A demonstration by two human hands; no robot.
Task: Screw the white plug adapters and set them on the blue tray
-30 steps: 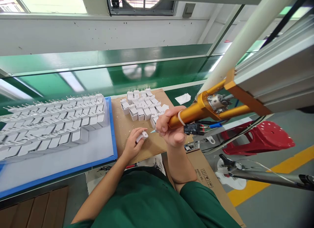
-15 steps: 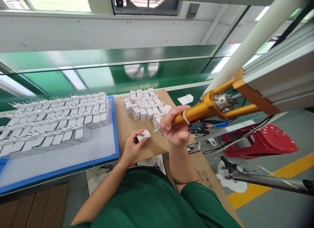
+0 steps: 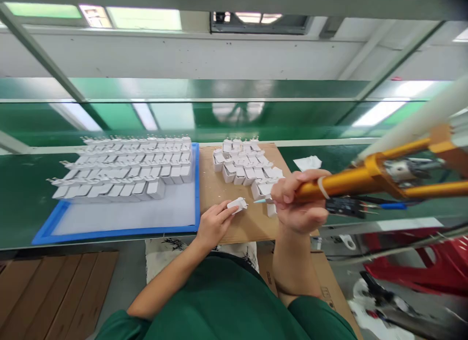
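My left hand (image 3: 215,224) pinches a white plug adapter (image 3: 238,204) just above the brown cardboard sheet (image 3: 210,186), its pins pointing right. Wrapped round the gold barrel of a dispensing tool (image 3: 340,183) is my right hand (image 3: 300,201). The tool's thin pale-blue tip (image 3: 260,201) points left, a short gap from the adapter's pin end. Behind my right hand stands a group of similar white adapters (image 3: 244,167) with their pins up. Part of that group is hidden by the hand.
On the left, a blue-rimmed tray (image 3: 196,184) holds rows of white adapters (image 3: 127,172). A crumpled white tissue (image 3: 307,163) lies beyond the cardboard. The tool hangs on a gold bracket at right, and a red stool (image 3: 420,262) stands below it.
The camera view has swung left, so the scene sits farther right. My left hand has turned the adapter so its pins face the tool tip. Both hands keep their holds.
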